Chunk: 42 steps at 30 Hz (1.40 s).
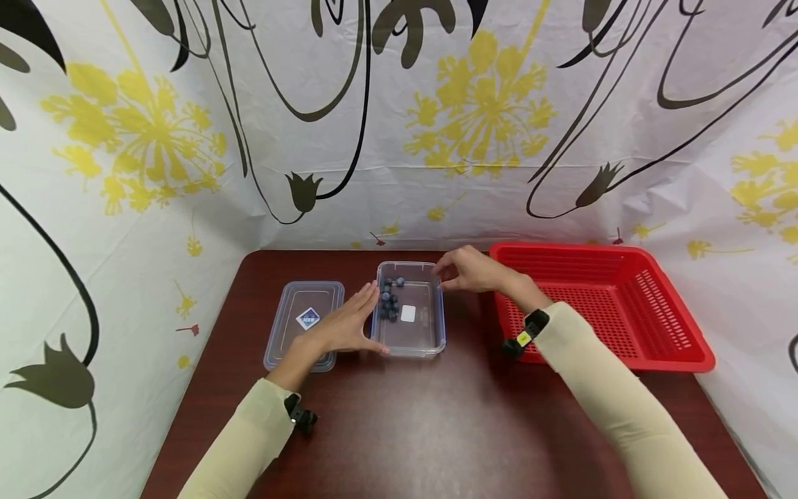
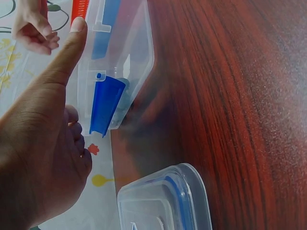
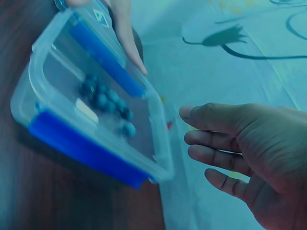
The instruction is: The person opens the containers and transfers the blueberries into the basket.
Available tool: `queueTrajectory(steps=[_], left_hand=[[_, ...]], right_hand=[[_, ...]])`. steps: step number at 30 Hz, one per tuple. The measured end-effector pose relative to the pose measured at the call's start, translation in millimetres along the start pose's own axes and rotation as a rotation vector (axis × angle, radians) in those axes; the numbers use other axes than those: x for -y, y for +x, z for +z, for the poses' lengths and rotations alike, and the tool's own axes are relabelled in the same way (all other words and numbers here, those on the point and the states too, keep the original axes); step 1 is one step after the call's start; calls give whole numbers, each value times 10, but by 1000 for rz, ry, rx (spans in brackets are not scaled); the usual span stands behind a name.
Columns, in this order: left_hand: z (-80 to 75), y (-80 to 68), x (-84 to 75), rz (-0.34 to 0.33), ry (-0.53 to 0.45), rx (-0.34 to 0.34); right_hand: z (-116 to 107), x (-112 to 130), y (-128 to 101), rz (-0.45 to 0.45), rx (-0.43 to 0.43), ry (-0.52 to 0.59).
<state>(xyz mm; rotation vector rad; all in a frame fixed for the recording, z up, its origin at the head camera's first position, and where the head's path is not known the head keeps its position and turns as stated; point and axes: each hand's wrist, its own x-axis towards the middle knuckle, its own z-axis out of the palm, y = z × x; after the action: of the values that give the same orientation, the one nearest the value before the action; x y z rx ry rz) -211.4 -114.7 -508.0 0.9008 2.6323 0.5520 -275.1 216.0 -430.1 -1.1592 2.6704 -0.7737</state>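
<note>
A clear plastic container (image 1: pixel 426 326) with blue side clips stands on the table, holding several blueberries (image 1: pixel 390 305) along its left side. My left hand (image 1: pixel 341 324) lies along the container's left wall, fingers extended and thumb spread toward the front corner. Over the back right corner hovers my right hand (image 1: pixel 469 270); in the right wrist view the right hand (image 3: pixel 249 153) has loosely bent fingers with nothing between them, apart from the rim. To the left, partly behind my left wrist, lies a clear lid (image 1: pixel 293 305) with a blue and white label.
A red perforated basket (image 1: pixel 676 346) stands to the right, close to my right forearm. The dark wood table (image 1: pixel 405 430) reaches back to a patterned cloth (image 1: pixel 386 152) that hangs behind and at both sides. A white square label (image 1: pixel 408 314) shows on the container's floor.
</note>
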Motion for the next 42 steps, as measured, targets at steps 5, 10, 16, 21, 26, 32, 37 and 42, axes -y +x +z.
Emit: queueTrajectory(steps=[5, 10, 16, 21, 26, 32, 37, 42], left_hand=[[-1, -8, 1, -7, -9, 0], [5, -2, 5, -12, -10, 3], [17, 6, 8, -12, -17, -3], [6, -6, -1, -8, -27, -4], [4, -2, 6, -8, -30, -2], [0, -8, 4, -4, -28, 0], [7, -7, 4, -1, -25, -2], [12, -1, 14, -1, -24, -3]], right_hand=[[252, 54, 174, -10, 25, 1], [479, 90, 330, 18, 58, 9], [715, 116, 434, 67, 109, -19], [883, 130, 455, 79, 113, -1], [1007, 141, 482, 108, 96, -10], [1100, 173, 515, 141, 79, -59], [1174, 178, 515, 136, 33, -116], [1236, 177, 524, 140, -16, -129]])
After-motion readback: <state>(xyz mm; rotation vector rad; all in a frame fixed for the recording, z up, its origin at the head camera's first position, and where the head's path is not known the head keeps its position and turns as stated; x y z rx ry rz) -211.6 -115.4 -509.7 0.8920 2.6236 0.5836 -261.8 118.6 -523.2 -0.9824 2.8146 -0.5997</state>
